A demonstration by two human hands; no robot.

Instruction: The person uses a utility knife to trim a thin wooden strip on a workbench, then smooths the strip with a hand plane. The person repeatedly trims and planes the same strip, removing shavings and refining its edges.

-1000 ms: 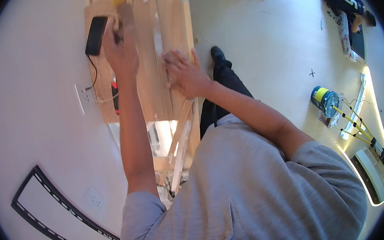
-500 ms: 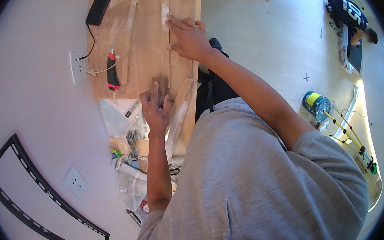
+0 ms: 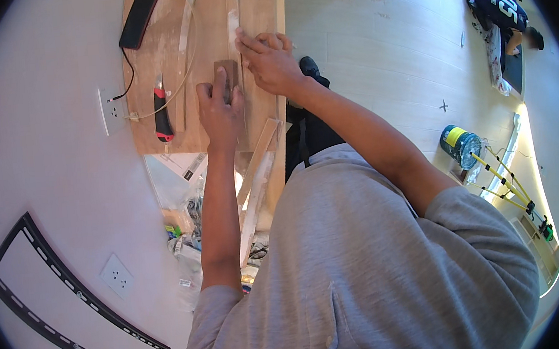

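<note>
My left hand (image 3: 218, 116) is closed round a brown sanding block (image 3: 226, 71), its index finger lying along the top. The block rests on the wooden board (image 3: 142, 97), beside a long narrow wooden strip (image 3: 233, 20) with white patches. On the right, my right hand (image 3: 274, 66) lies across the strip's edge, fingertips pressing down on it and fingers partly stretched. To the left of my hands lies a red and black utility knife (image 3: 162, 115) with its blade out.
A black phone (image 3: 139, 19) on a cable lies by the wall outlet (image 3: 110, 112). Wood offcuts (image 3: 259, 156) lean near my body. A black slotted bracket (image 3: 36, 242) is on the wall. Far right, a person (image 3: 497, 6) bends near a bucket (image 3: 457, 143) and yellow tripod (image 3: 503, 181).
My left hand has slid the sanding block forward along the board, nearer my right hand. My right hand stays at the strip. The view has shifted slightly.
</note>
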